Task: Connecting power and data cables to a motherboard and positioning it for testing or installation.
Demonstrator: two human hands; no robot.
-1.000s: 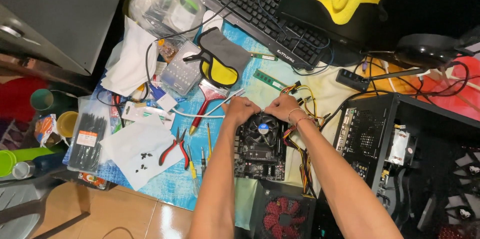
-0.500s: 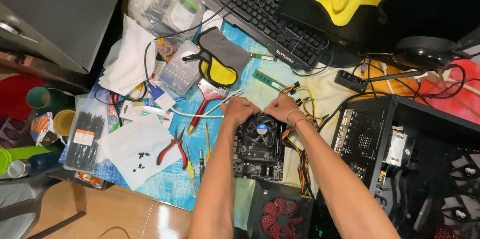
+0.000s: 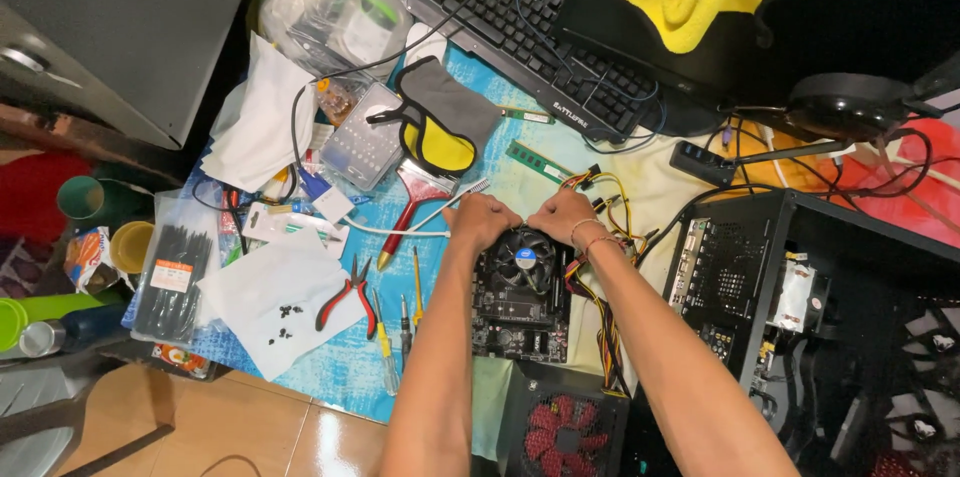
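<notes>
Change: almost nothing has shifted since the earlier frames; both hands sit at the same top edge of the board, and the clutter around them lies as it did.
Computer case [image 3: 800, 277]: black, open, at the right, just beside the board; a power supply with a red fan [image 3: 565, 432] lies below the board.
Keyboard [image 3: 530, 32]: black, at the top, well apart from the hands.
Motherboard [image 3: 520, 297]: flat on the blue mat [image 3: 340, 377], between the forearms, with a round cooler fan [image 3: 525, 257] at its upper part. It looks stiff, light and fragile; bare edges seem the safest hold, away from fan and pins.
Cable bundle [image 3: 600, 287]: yellow, red and black wires, soft, along the board's right edge.
Left hand [image 3: 482, 219]: fingers curled down at the board's upper left corner, beside the fan; whether it pinches anything cannot be told.
Right hand [image 3: 563, 215]: curled likewise at the upper right corner, touching the wires; its grip is hidden.
Red-handled pliers [image 3: 348, 299]: left of the board, near several screwdrivers [image 3: 385, 342].
</notes>
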